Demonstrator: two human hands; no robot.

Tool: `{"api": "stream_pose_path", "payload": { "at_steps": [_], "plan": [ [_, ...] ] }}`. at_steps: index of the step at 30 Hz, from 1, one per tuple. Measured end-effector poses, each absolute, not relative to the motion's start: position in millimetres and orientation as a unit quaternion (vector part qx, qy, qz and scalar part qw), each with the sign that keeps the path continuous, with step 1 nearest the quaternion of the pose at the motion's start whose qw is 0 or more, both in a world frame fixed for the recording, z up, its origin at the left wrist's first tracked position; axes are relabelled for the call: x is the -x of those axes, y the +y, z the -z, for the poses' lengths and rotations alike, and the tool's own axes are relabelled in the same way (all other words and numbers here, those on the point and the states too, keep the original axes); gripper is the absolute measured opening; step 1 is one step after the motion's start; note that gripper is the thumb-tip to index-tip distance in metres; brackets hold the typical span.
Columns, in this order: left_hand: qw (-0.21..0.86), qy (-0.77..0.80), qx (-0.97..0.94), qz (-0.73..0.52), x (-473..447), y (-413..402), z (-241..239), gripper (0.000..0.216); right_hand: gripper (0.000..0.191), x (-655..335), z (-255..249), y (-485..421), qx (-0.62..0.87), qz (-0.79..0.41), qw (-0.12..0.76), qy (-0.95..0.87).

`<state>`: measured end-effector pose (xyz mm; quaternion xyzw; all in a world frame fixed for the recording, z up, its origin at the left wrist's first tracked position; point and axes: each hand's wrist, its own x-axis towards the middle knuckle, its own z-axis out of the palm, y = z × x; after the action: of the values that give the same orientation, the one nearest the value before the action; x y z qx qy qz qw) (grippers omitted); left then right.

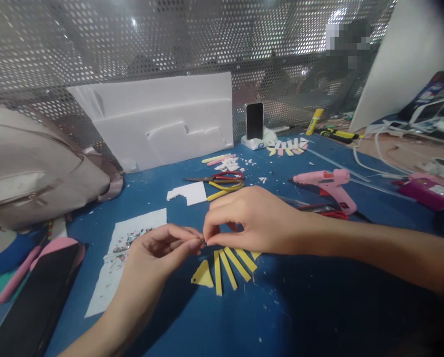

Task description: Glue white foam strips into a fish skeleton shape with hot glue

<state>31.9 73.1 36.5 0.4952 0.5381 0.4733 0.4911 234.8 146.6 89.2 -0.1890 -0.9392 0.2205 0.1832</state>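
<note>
My left hand [162,253] and my right hand [248,220] meet over the blue table, fingertips pinched together. Whatever is between them is too small to make out. Just below lie several yellow strips [229,269], fanned out, and a yellow triangular piece [202,274] with a dark dot at one corner. Under and beside my left wrist is a white paper sheet [103,292] bearing a heap of small shiny, coloured bits [121,248]. Behind my right hand rest scissors [222,184] with red and yellow handles and a cut white card [192,193].
A pink glue gun [328,183] lies to the right. At the back stand a phone [254,121], a yellow glue stick [314,122] and white foam sheets [162,124]. A pale backpack [39,163] and a black flat object [39,297] occupy the left.
</note>
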Motion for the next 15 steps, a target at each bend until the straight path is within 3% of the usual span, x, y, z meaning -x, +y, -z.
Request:
{"api": "stream_pose_path", "payload": {
  "at_steps": [15],
  "plan": [
    [0.517,0.495,-0.489,-0.499,-34.9,72.2,-35.4,0.017,0.007,-231.3,-80.8,145.6,0.207,-0.211,0.183,-0.937]
  ]
}}
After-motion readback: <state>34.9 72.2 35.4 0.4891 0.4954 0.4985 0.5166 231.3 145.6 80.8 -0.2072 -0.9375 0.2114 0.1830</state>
